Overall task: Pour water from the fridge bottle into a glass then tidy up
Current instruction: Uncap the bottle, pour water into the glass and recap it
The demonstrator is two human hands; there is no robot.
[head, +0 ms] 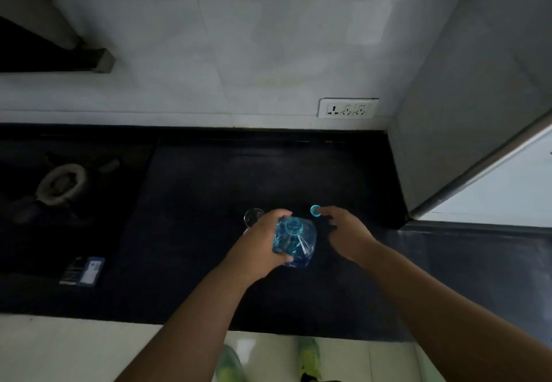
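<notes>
Head view: the blue bottle (294, 239) stands on the dark surface (209, 262), its mouth uncapped, the left hand (263, 244) wrapped round its side. The right hand (343, 233) pinches the blue cap (315, 211) at its fingertips. The glass (253, 216) sits just behind the left hand's fingers. Judged risk: lifting the bottle could knock the glass over, or the lightly held cap could slip.

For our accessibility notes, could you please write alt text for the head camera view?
On a dark kitchen counter, the left hand grips an uncapped blue water bottle while the right hand touches its blue cap lying beside it. A clear glass stands behind the left hand.
</notes>
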